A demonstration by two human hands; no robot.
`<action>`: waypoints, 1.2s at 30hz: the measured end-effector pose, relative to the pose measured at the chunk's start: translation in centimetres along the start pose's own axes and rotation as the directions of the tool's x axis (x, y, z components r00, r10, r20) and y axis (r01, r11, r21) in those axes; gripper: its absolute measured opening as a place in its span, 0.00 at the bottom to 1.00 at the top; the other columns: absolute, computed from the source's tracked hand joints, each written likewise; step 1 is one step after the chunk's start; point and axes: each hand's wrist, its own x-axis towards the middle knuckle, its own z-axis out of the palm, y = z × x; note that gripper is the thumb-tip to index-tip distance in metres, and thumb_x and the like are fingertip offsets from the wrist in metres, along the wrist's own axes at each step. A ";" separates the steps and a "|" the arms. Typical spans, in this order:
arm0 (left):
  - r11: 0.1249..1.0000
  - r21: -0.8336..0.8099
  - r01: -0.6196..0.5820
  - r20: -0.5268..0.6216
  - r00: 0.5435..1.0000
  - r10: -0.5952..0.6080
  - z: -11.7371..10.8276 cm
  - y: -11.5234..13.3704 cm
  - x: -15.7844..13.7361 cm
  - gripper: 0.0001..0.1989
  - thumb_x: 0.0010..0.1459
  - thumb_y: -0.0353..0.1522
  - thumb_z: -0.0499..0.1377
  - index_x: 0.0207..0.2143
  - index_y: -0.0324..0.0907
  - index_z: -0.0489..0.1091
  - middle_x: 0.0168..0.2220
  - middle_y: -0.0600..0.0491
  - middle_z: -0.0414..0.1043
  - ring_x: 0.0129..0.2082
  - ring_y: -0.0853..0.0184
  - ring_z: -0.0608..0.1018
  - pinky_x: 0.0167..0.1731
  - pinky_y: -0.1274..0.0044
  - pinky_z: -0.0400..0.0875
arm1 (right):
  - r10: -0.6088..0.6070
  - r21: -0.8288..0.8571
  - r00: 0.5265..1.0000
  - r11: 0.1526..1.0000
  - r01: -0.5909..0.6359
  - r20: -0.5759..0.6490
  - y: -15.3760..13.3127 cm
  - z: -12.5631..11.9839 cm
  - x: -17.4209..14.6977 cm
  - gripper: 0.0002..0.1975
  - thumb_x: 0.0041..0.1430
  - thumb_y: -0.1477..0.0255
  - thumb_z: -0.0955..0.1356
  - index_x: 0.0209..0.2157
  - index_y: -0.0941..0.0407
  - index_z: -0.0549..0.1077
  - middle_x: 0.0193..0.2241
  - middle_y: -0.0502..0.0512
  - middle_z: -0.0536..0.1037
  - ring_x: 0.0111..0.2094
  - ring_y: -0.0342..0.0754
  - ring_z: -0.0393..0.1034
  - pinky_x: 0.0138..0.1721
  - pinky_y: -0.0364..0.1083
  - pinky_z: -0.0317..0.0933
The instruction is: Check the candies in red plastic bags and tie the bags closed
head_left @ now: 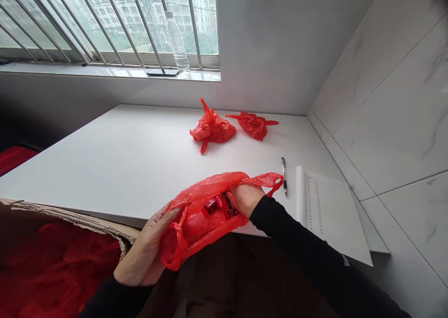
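- While its mouth gapes upward, the open bag of thin, see-through red plastic (206,238) lies at the near edge of the smooth white tabletop (140,159), between the person's two hands; whether its base rests on the surface cannot be told
- Left hand (150,243) is clamped on the bag's left side, thumb lying over the rim and the other fingers mostly out of sight beneath the film
- Right hand (247,199) reaches into the mouth from the right, its fingertips hidden, so I cannot tell whether they are apart, together or closed on something
- Inside, beside the right hand, are small packets in shiny red-and-dark wrapping (211,206); they look light and smooth, likely to slide over one another, and small enough for a pinch of thumb and fingertips
- The film looks very light, limp and rather slippery; it would probably fold under a loose grip and might tear or stretch if pulled hard at one spot
- A broad hold over the rim seems surest for keeping the mouth wide; for lifting, the thin red plastic handle loop at the right (275,180) and its fellow at the left (179,236) look the natural places, taken together so the load hangs evenly
- Farther back on the tabletop sit two knotted bags of crumpled red plastic (215,129), well apart from both hands
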 end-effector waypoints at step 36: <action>0.992 -0.059 -0.110 -0.027 0.994 0.109 0.1 0.2 -0.2 0.06 0.51 0.36 0.70 0.28 0.43 0.79 0.30 0.55 0.82 0.38 0.64 0.82 0.34 0.81 0.76 | 0.010 0.011 1.000 1.000 -0.010 -0.002 1.9 2.6 -1.6 0.11 0.66 0.70 0.63 0.42 0.57 0.75 0.35 0.55 0.78 0.35 0.49 0.72 0.35 0.43 0.59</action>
